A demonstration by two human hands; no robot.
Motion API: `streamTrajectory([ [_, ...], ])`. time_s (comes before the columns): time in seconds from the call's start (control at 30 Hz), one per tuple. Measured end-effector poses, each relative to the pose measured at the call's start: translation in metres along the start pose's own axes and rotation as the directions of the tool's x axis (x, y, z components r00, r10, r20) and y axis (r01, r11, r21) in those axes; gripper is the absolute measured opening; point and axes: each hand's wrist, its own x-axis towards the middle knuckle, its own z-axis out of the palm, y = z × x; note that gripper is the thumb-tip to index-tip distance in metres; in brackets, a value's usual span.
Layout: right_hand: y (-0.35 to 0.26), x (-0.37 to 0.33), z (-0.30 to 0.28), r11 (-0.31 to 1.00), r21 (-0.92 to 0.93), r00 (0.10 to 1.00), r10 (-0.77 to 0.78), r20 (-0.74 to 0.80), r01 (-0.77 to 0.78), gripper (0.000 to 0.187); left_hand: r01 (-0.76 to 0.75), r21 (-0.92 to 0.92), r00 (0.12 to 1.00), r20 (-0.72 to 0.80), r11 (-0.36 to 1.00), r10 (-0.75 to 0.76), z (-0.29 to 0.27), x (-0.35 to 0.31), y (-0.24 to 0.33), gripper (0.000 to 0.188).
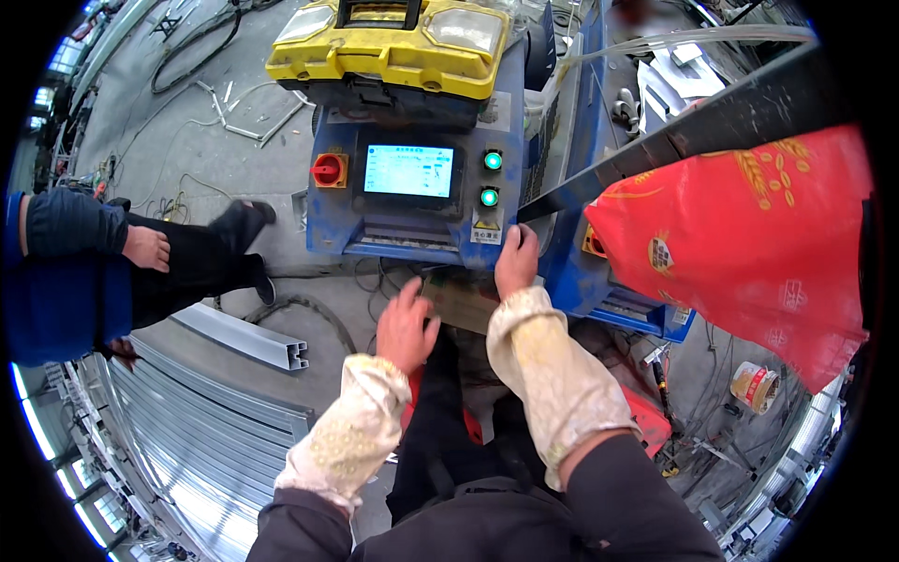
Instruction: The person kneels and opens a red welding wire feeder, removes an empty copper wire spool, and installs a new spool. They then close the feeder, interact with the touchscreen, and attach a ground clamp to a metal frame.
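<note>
In front of me is a blue machine console (328, 223) with a lit screen (408, 170), a red rotary switch (329, 170) and two lit green buttons (493, 161). My left hand (406, 328) hangs below the console's front edge, fingers apart and holding nothing. At the lower right corner of the console is my right hand (516, 264), its fingers bent and close together; what they grip, if anything, is hidden. Just above its fingertips ends a long dark bar (684, 140), which runs off to the upper right. Light-coloured sleeve covers wrap both my forearms.
A yellow-and-black toolbox (393, 51) sits on top of the console. A red bag (740, 244) hangs at the right, above a tub (754, 387). At the left stands a person (66, 272), near metal profiles (206, 412). Cables (328, 323) lie on the floor.
</note>
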Motion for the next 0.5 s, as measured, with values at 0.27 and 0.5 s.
streamTrajectory([
  [0.27,0.096,-0.147,-0.179,0.982,-0.164,0.889,0.153,0.432,-0.089,0.033,-0.051,0.225,0.994,-0.079,0.973,0.07,-0.007,0.106,0.002,0.028],
  [0.5,0.167,-0.229,-0.295,0.807,-0.492,0.755,0.536,0.378,-0.326,0.039,-0.063,0.358,0.998,0.025,0.932,0.058,-0.003,0.113,-0.009,0.031],
])
